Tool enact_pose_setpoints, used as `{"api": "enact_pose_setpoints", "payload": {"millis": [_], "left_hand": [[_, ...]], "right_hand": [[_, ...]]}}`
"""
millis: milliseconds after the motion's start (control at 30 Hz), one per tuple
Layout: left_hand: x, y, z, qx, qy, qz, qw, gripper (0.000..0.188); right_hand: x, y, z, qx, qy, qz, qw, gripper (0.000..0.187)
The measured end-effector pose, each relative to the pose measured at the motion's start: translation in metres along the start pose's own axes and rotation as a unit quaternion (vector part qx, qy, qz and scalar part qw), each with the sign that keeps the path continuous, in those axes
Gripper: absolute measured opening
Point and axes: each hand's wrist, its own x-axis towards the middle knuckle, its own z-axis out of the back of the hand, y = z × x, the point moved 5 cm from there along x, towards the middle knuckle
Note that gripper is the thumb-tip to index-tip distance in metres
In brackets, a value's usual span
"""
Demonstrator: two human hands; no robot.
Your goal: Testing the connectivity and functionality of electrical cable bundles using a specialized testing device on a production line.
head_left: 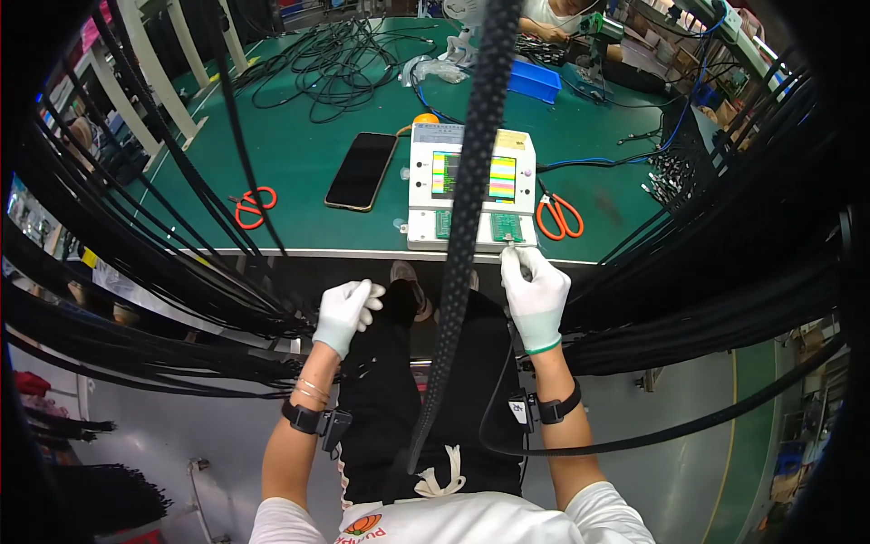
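I have a small metal plug [509,242] at the right-hand green board [507,227] on the front of the white tester [420,201], its end pinched by the gloved right hand [536,288], below which a black cable [589,448] loops. The left hand [343,312] is loosely curled short of the counter [299,163], and I can't tell whether anything is inside it. Around the tester I see a phone [362,170], orange-handled scissors [559,218] and, farther back, a blue bin [535,83].

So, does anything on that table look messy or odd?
The black cables toward the back left of the green table stand out: they lie in a loose, tangled heap, while the white tester sits neatly by the near edge. I can see no spill or obvious damage.
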Motion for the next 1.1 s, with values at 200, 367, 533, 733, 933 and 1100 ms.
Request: {"api": "enact_pose_setpoints", "payload": {"millis": [200, 367, 533, 733, 933, 1100], "left_hand": [[0.024, 0.028, 0.076, 0.131, -0.199, -0.073, 0.968, 0.025], [0.025, 0.061, 0.065, 0.196, -0.095, -0.057, 0.974, 0.026], [-0.044, 0.062, -0.061, 0.379, 0.118, -0.244, 0.884, 0.026], [-0.157, 0.007, -0.213, 0.183, 0.464, -0.388, 0.775, 0.04], [-0.108, -0.082, -0.068, -0.385, -0.051, -0.334, 0.859, 0.037], [-0.073, -0.099, -0.04, -0.425, -0.009, -0.194, 0.884, 0.042]], "right_hand": [[0.001, 0.004, 0.002, 0.011, 0.009, 0.019, 1.0, 0.017], [0.001, 0.003, -0.001, 0.019, 0.004, -0.014, 1.0, 0.012], [0.006, 0.005, -0.003, -0.071, 0.003, 0.018, 0.997, 0.015], [0.022, 0.054, 0.028, -0.177, 0.085, 0.054, 0.979, 0.023], [0.037, 0.226, 0.184, -0.336, -0.165, 0.379, 0.846, 0.024], [0.079, 0.299, 0.241, -0.497, -0.376, 0.492, 0.608, 0.035]]}}
